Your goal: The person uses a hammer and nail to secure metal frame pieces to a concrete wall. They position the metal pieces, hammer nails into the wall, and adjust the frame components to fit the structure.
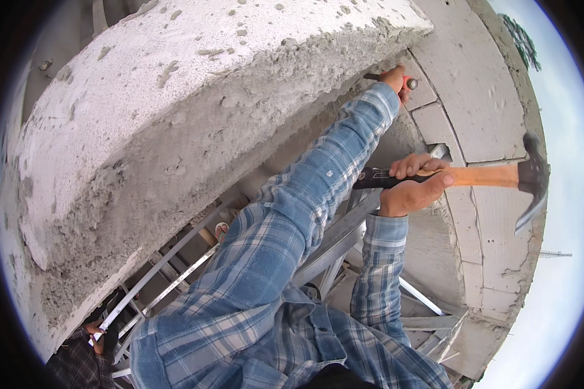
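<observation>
Nearest, the lower part of the view is filled by a blue plaid shirt (253, 259), both sleeves stretched up & away. A claw hammer (483, 176) is held in the R hand (414, 185) – fingers clamped round its black grip, orange shaft pointing R, dark head well clear of the hand, claw turned downward in view. Farther up, a chisel-like tool (410, 83) w/ orange guard & round metal end is gripped by the L hand (396, 80); fingers are curled round it, though partly hidden. Its dark tip is pointed L, near the corner btw. a rough conc. ledge (194, 129) & a block wall (493, 97); whether contact is made can't be told. Hammer head & chisel are well apart. Below, a metal frame (334, 253) is seen, and at lower L a rail (126, 310) is held by a co-worker's hand (96, 334) – dark sleeve, exact finger position unclear. Farthest off, tree foliage (520, 40) is seen against pale sky (568, 123).
</observation>
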A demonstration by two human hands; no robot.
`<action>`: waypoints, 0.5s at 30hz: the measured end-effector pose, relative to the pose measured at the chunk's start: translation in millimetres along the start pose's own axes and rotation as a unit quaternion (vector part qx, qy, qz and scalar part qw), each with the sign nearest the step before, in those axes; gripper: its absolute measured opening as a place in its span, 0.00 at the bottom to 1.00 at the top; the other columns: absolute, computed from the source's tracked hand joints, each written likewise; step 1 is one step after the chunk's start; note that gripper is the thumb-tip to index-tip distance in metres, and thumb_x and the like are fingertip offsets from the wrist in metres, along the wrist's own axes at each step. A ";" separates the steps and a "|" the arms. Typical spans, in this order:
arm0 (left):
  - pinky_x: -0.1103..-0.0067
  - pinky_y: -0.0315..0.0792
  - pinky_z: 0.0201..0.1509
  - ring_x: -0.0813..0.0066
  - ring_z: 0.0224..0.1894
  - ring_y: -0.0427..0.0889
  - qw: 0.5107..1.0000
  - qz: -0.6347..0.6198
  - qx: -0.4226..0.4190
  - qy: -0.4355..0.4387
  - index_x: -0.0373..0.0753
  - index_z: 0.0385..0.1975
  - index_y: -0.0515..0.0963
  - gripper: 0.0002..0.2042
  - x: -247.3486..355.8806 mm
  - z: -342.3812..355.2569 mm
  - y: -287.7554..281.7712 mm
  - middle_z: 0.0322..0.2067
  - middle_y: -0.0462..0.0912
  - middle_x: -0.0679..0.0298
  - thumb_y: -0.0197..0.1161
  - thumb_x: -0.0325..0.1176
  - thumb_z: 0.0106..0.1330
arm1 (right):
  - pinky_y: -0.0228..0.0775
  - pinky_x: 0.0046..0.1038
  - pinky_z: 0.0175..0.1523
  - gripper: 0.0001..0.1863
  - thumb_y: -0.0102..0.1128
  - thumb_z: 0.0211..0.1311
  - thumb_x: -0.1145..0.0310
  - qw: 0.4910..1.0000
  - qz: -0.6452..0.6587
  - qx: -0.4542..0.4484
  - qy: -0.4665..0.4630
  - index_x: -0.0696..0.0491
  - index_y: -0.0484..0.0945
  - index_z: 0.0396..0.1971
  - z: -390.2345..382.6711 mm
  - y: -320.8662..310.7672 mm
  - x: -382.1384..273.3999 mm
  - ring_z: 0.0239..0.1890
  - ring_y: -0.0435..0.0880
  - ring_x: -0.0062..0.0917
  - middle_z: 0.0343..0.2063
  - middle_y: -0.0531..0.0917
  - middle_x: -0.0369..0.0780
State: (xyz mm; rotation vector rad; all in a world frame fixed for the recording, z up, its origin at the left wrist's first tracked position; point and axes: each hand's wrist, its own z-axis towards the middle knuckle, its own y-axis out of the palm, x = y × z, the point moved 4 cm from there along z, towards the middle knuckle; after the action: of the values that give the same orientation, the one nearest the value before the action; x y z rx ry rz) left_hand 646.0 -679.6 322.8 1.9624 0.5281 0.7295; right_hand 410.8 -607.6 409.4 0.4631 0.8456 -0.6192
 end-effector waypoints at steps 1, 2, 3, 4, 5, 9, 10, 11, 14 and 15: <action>0.82 0.56 0.12 0.77 0.12 0.62 1.000 0.004 -0.017 -0.004 0.43 0.30 0.69 0.14 -4.7 16.6 -5.4 0.18 0.71 0.64 0.57 0.47 0.65 | 0.60 0.24 0.17 0.27 0.39 0.71 0.39 0.961 -0.055 -0.072 0.261 0.51 0.62 0.29 -18.9 -6.8 41.9 0.13 0.63 0.18 0.16 0.66 0.33; 0.82 0.57 0.13 0.78 0.13 0.63 1.000 0.019 -0.016 0.004 0.44 0.29 0.70 0.13 0.4 16.1 -4.4 0.18 0.72 0.65 0.58 0.46 0.64 | 0.59 0.22 0.16 0.25 0.41 0.71 0.41 0.899 0.031 -0.111 0.422 0.51 0.63 0.29 -23.3 -3.4 51.5 0.12 0.61 0.17 0.15 0.64 0.32; 0.82 0.58 0.13 0.79 0.13 0.64 0.999 0.030 -0.016 0.013 0.44 0.29 0.70 0.12 3.7 15.2 -2.4 0.19 0.72 0.66 0.58 0.45 0.64 | 0.58 0.21 0.16 0.25 0.41 0.71 0.42 0.898 0.061 -0.102 0.423 0.50 0.63 0.29 -18.8 -4.7 44.7 0.12 0.61 0.16 0.15 0.64 0.32; 0.83 0.60 0.14 0.80 0.15 0.66 0.999 0.039 0.000 0.027 0.45 0.29 0.71 0.10 4.1 6.2 -4.0 0.19 0.72 0.68 0.59 0.44 0.63 | 0.58 0.21 0.16 0.24 0.41 0.72 0.42 0.895 0.085 -0.094 0.427 0.50 0.63 0.29 -11.9 -5.5 34.6 0.12 0.61 0.16 0.15 0.63 0.31; 0.84 0.62 0.15 0.82 0.16 0.67 0.998 0.045 0.017 0.029 0.46 0.30 0.72 0.09 -7.0 -5.7 -10.5 0.20 0.72 0.70 0.60 0.43 0.62 | 0.57 0.20 0.16 0.24 0.41 0.72 0.42 0.892 0.101 -0.078 0.433 0.49 0.63 0.29 -14.1 -10.8 17.4 0.12 0.60 0.16 0.15 0.63 0.31; 0.83 0.65 0.20 0.81 0.19 0.69 0.990 0.129 -0.014 0.056 0.46 0.34 0.70 0.11 -61.7 -46.2 -23.9 0.23 0.73 0.70 0.60 0.45 0.63 | 0.57 0.19 0.16 0.23 0.43 0.71 0.43 0.941 -0.001 -0.066 0.331 0.50 0.63 0.29 -9.8 -37.9 -5.0 0.13 0.61 0.15 0.15 0.62 0.31; 0.83 0.66 0.21 0.80 0.20 0.70 0.993 0.106 -0.033 0.050 0.46 0.35 0.70 0.11 -66.2 -47.3 -22.5 0.24 0.73 0.69 0.59 0.45 0.64 | 0.57 0.18 0.17 0.24 0.44 0.70 0.42 0.949 -0.007 -0.086 0.305 0.51 0.63 0.30 -7.8 -41.4 -10.0 0.13 0.62 0.15 0.14 0.62 0.32; 0.82 0.68 0.22 0.80 0.21 0.71 0.994 0.083 -0.051 0.045 0.46 0.36 0.70 0.12 -70.7 -48.1 -19.9 0.25 0.73 0.69 0.59 0.46 0.64 | 0.57 0.19 0.17 0.25 0.44 0.70 0.42 0.949 -0.005 -0.082 0.304 0.51 0.63 0.30 -10.2 -42.2 -14.4 0.13 0.62 0.15 0.14 0.62 0.32; 0.81 0.71 0.27 0.79 0.26 0.73 0.994 -0.009 -0.080 0.077 0.46 0.38 0.69 0.13 -62.9 -48.5 -6.2 0.28 0.73 0.69 0.59 0.46 0.65 | 0.57 0.19 0.18 0.26 0.43 0.69 0.40 0.952 -0.006 -0.074 0.296 0.51 0.63 0.30 -12.4 -42.6 -27.2 0.13 0.62 0.16 0.14 0.63 0.33; 0.81 0.72 0.28 0.79 0.28 0.73 0.991 -0.044 -0.085 0.096 0.46 0.38 0.68 0.13 -54.8 -46.2 -0.1 0.29 0.73 0.68 0.59 0.46 0.65 | 0.57 0.20 0.18 0.26 0.43 0.69 0.40 0.956 0.000 -0.067 0.285 0.51 0.63 0.30 -10.0 -42.1 -30.8 0.13 0.62 0.17 0.15 0.63 0.33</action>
State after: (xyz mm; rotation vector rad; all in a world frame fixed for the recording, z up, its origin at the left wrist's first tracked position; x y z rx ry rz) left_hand 574.5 -685.0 325.1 1.7104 0.6419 0.8846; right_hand 361.6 -622.6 422.5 0.5266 1.4263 -0.4246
